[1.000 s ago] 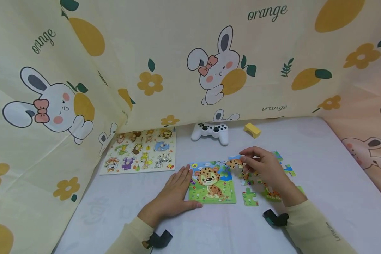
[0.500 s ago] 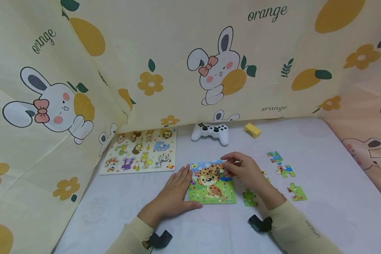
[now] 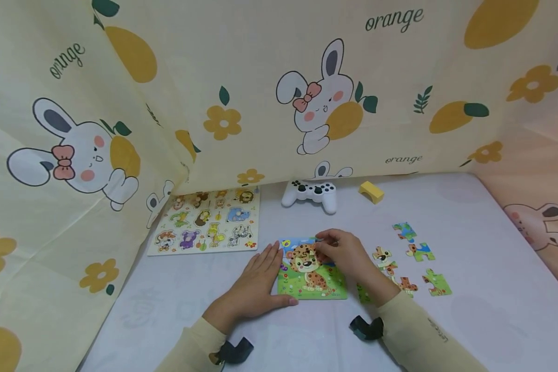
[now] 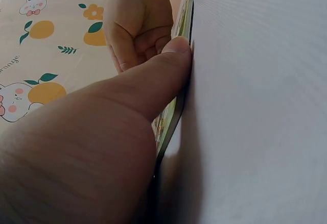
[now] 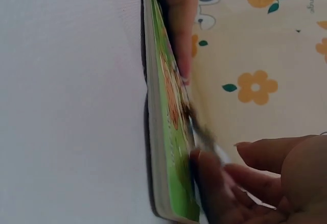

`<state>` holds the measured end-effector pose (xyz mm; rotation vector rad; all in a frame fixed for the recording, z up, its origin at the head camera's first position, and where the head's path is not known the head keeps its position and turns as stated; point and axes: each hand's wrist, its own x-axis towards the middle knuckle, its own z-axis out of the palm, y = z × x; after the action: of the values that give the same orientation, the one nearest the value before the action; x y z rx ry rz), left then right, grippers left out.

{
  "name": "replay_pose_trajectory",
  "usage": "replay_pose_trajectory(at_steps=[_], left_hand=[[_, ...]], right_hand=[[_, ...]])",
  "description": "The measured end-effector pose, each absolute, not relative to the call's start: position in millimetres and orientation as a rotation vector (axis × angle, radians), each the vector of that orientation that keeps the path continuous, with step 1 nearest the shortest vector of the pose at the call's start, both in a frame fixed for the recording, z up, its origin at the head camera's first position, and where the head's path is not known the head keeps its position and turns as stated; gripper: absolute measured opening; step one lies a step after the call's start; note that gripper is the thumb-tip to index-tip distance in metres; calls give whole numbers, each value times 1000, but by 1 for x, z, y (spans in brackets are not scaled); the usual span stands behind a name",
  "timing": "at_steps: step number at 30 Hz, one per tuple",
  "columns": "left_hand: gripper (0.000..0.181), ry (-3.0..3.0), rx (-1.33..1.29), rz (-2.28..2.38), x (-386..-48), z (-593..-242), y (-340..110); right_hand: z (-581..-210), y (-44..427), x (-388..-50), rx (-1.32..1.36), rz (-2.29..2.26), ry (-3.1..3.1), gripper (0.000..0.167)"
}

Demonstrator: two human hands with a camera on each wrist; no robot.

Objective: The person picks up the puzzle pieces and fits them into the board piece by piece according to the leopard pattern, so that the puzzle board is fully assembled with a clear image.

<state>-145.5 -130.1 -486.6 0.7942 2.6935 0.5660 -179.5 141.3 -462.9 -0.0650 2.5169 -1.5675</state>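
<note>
A square leopard puzzle board [image 3: 313, 290] lies flat on the white table. My left hand [image 3: 251, 292] rests at its left side with straight fingers along the edge; the thumb [image 4: 158, 73] touches the board's near edge. Over the board's upper right, my right hand [image 3: 346, 253] pinches a small jigsaw piece [image 5: 207, 134] with thumb and fingertips. In the right wrist view that piece is tilted against the board's face and blurred. The fingers partly cover it in the head view.
Loose jigsaw pieces lie to the right, among them a green one [image 3: 438, 282] and a blue one [image 3: 404, 231]. An animal peg board [image 3: 206, 250] sits at the back left. Behind are a white game controller [image 3: 309, 195], a yellow block [image 3: 371, 192] and a printed curtain [image 3: 256, 103].
My right hand has moved left from the loose pieces to the board's upper right, carrying a jigsaw piece with leopard spots. The left hand has stayed on the board's edge.
</note>
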Motion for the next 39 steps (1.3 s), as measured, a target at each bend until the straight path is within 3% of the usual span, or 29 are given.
replay_pose_trajectory(at_steps=[5, 12, 15, 39], left_hand=[[122, 2696, 793, 559, -145, -486, -130], [122, 2696, 803, 548, -145, -486, -130], [121, 2698, 806, 544, -145, -486, -130], [122, 2684, 788, 522, -145, -485, -130]], right_hand=[[-457, 143, -174, -222, -1296, 2786, 28], [-451, 137, -165, -815, -818, 2809, 40], [-449, 134, -160, -936, -690, 2766, 45], [-455, 131, -150, -927, -529, 2713, 74]])
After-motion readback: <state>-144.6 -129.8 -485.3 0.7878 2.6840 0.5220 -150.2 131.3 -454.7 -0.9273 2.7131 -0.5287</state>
